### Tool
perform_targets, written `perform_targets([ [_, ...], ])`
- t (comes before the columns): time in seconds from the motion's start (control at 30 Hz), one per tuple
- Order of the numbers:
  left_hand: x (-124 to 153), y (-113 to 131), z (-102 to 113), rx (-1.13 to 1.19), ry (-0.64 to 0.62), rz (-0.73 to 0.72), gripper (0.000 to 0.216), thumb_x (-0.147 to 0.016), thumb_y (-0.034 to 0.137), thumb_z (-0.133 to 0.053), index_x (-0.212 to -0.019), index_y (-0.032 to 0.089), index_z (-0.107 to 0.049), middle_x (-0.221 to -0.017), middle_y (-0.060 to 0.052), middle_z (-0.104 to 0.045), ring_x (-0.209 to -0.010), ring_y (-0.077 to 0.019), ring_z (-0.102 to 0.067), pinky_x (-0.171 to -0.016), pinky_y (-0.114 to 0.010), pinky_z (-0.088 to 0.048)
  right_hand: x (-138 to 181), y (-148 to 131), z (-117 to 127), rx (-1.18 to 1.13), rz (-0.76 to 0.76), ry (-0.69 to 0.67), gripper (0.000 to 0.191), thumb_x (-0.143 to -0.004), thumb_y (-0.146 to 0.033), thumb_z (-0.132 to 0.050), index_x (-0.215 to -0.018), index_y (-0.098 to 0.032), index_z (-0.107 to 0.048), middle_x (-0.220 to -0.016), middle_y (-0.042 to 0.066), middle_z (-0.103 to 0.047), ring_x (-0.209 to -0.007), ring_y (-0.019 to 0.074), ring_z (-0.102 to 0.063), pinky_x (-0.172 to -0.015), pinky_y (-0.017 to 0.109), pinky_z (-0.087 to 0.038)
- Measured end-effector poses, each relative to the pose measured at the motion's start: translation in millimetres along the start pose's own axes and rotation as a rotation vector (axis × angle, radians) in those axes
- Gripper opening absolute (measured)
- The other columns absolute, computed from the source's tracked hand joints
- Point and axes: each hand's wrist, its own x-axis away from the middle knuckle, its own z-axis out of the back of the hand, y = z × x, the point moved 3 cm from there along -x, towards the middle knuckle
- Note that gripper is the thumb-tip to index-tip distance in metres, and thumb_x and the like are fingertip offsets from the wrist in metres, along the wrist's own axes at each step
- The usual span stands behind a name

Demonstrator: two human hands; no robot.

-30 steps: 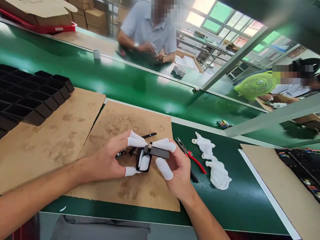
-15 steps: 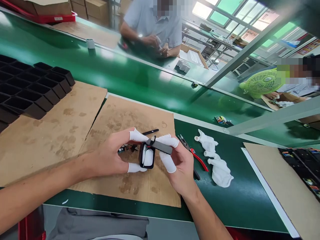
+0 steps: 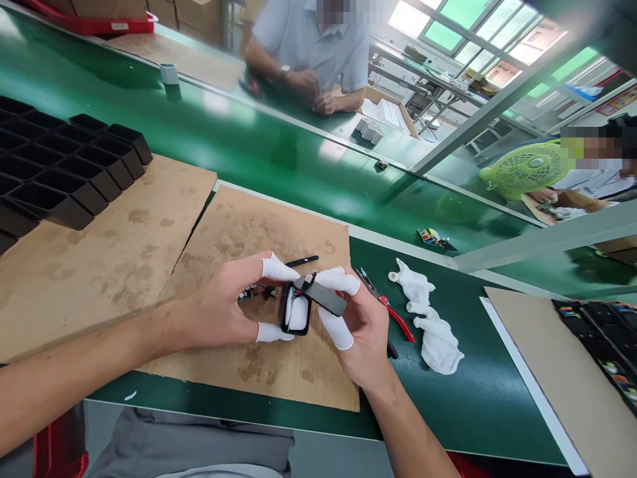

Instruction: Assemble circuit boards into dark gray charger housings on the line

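Note:
My left hand (image 3: 226, 307) and my right hand (image 3: 361, 325) meet above a brown cardboard sheet (image 3: 263, 232), both wearing white finger cots. Between them they pinch a small black frame part (image 3: 295, 312) with a flat black arm (image 3: 326, 300) sticking out to the right. The left thumb and forefinger grip the frame's left side; the right fingers close on the arm. On the cardboard just behind lie a thin black strip (image 3: 304, 261) and a few small dark parts (image 3: 255, 292).
Red-handled cutters (image 3: 388, 311) and white gloves (image 3: 428, 325) lie on the green bench to the right. A black compartment tray (image 3: 54, 176) sits far left. Beyond the green conveyor belt (image 3: 239, 143) a person works; another sits by a green fan (image 3: 522, 169).
Both hands keep their hold on the black part and have barely moved; the camera has tilted slightly, so the scene has shifted a little in the frame.

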Motion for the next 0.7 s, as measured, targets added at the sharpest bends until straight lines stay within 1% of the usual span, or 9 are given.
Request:
perform_targets([
  [0.13, 1.0, -2.5, 0.5, -0.055, 0.005, -0.008, 0.042, -0.086, 0.023, -0.092, -0.125, 0.024, -0.075, -0.102, -0.004, -0.076, -0.085, -0.0212, -0.072, -0.074, -0.033, -0.061, 0.9, -2.6, 1.9, 0.054, 0.017, -0.042, 0.018, -0.109, -0.024, -0.072, -0.125, -0.031, -0.076, -0.113, 0.004, -0.073, -0.103, 0.021, -0.069, -0.092, 0.037, -0.057],
  [0.3, 3.0, -6.2, 0.7, -0.085, -0.016, -0.001, 0.044, -0.087, 0.023, -0.091, -0.127, 0.027, -0.074, -0.105, -0.004, -0.075, -0.086, -0.0229, -0.071, -0.074, -0.036, -0.059, 3.7, -2.1, 2.4, 0.073, 0.005, -0.095, 0.028, -0.107, -0.02, -0.072, -0.131, -0.032, -0.074, -0.125, 0.007, -0.074, -0.115, 0.0265, -0.07, -0.102, 0.046, -0.056],
  [0.37, 2.8, -6.6, 0.4, -0.064, -0.013, -0.024, 0.043, -0.088, 0.021, -0.09, -0.128, 0.027, -0.073, -0.106, -0.005, -0.075, -0.088, -0.0227, -0.071, -0.075, -0.036, -0.059, 4.8, -1.1, 1.7, 0.067, 0.003, -0.108, 0.032, -0.106, -0.019, -0.072, -0.135, -0.033, -0.074, -0.129, 0.008, -0.073, -0.12, 0.0284, -0.07, -0.106, 0.049, -0.055],
  [0.47, 1.7, -6.4, 0.1, -0.049, -0.005, -0.073, 0.041, -0.092, 0.019, -0.088, -0.129, 0.025, -0.071, -0.106, -0.005, -0.073, -0.089, -0.0212, -0.069, -0.076, -0.035, -0.058, 6.1, 0.1, 0.5, 0.054, 0.003, -0.12, 0.038, -0.105, -0.019, -0.071, -0.14, -0.034, -0.071, -0.133, 0.009, -0.071, -0.124, 0.0298, -0.07, -0.107, 0.051, -0.057],
  [0.6, 0.9, -7.0, 0.3, -0.095, 0.005, -0.069, 0.041, -0.092, 0.022, -0.087, -0.129, 0.025, -0.071, -0.1, -0.003, -0.068, -0.08, -0.0191, -0.064, -0.071, -0.033, -0.057, 6.8, 0.3, -1.2, 0.06, -0.015, -0.149, 0.049, -0.101, -0.02, -0.077, -0.147, -0.035, -0.068, -0.141, 0.011, -0.068, -0.13, 0.0317, -0.068, -0.111, 0.055, -0.059],
  [0.7, 1.5, -8.0, -0.2, -0.069, 0.019, -0.051, 0.04, -0.092, 0.021, -0.086, -0.129, 0.025, -0.07, -0.101, -0.003, -0.068, -0.083, -0.0185, -0.066, -0.072, -0.032, -0.059, 6.9, 0.2, -3.4, 0.112, -0.012, -0.129, 0.055, -0.097, -0.023, -0.084, -0.147, -0.034, -0.066, -0.138, 0.011, -0.067, -0.128, 0.0309, -0.068, -0.112, 0.054, -0.06],
])
